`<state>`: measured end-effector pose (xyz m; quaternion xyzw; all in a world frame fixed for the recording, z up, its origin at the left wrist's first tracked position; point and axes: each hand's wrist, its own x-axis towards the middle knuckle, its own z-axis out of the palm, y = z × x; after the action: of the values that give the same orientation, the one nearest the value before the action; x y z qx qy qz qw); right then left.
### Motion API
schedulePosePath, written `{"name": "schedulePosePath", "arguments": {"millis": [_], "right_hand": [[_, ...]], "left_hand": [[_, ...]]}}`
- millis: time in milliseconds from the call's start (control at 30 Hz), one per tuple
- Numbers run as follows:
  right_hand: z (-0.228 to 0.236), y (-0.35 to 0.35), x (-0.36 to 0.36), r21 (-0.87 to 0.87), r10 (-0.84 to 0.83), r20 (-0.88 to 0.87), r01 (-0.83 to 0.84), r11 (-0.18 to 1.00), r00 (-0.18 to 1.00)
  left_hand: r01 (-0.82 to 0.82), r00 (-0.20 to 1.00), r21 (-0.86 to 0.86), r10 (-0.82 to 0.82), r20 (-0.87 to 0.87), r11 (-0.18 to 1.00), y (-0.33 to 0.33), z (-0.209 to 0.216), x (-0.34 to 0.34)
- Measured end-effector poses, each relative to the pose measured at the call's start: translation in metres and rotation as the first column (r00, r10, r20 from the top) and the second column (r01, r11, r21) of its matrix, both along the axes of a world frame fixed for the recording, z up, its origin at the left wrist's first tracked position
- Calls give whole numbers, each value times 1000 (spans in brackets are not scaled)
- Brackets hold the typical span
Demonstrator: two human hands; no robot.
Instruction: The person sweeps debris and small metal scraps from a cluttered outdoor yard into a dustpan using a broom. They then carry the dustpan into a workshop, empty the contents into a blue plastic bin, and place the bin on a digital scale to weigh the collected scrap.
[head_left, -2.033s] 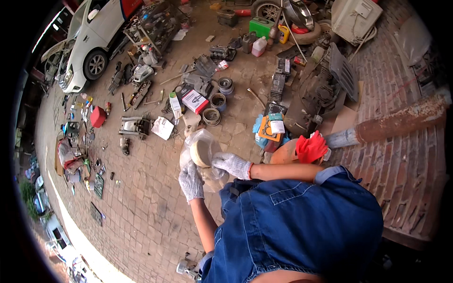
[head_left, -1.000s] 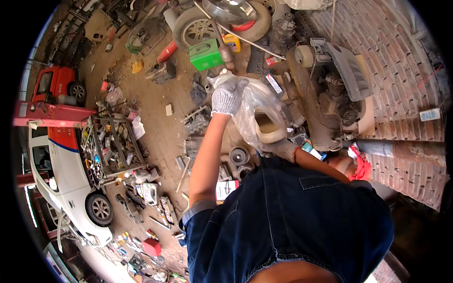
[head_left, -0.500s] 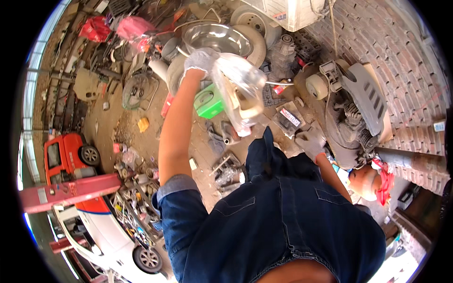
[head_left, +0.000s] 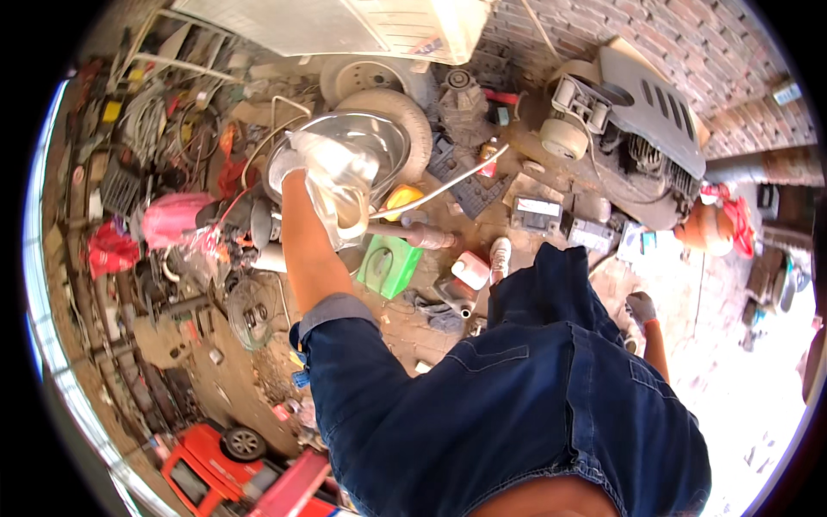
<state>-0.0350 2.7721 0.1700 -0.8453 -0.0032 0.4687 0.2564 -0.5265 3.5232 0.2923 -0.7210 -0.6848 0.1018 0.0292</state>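
My left hand (head_left: 289, 164), in a pale grey glove, grips a cloudy, translucent plastic jug (head_left: 332, 177) with a yellowish loop-shaped handle. The jug is tilted over the rim of a shiny steel basin (head_left: 392, 146). A pale tube (head_left: 457, 183) runs out to the right from beside the jug; whether it joins the jug I cannot tell. Below the jug stands a green container (head_left: 389, 267). My right hand (head_left: 639, 308), also gloved, hangs low at my right side with its fingers curled and nothing visible in them.
Tyres (head_left: 409, 121) stand behind the basin. A yellow object (head_left: 402, 200), a pinkish jug (head_left: 470, 270) and batteries (head_left: 536, 215) sit on the dirt floor. A grey-covered engine (head_left: 646, 112) is by the brick wall. A large white box (head_left: 345, 30) is at the top.
The view has shifted and turned. My left hand has carried the jug to the basin's near side. My right hand has moved back from beside the batteries to my side.
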Motion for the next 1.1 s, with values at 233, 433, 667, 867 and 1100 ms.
{"name": "schedulePosePath", "arguments": {"millis": [233, 433, 667, 867, 1100], "right_hand": [[2, -72, -69, -29, -214, -55, 213, 977, 975], [8, -118, -114, -67, -548, -91, 544, 836, 831], [-11, -184, -121, 118, -696, -122, 707, 697, 707], [-79, -303, -150, 171, -911, -86, 907, 385, 403], [-87, -408, -100, 16, -946, -311, 996, 89, 89]], "left_hand": [[-345, 937, -28, 346, 39, 938, -8, -61, 27], [-470, 860, -82, 477, 181, 879, -116, -134, 104], [630, 554, -752, -791, 261, 193, -376, -328, 209], [744, 590, -667, -490, 642, 23, -631, -220, 392], [394, 875, -837, 125, 468, 379, -581, -271, 526]]}}
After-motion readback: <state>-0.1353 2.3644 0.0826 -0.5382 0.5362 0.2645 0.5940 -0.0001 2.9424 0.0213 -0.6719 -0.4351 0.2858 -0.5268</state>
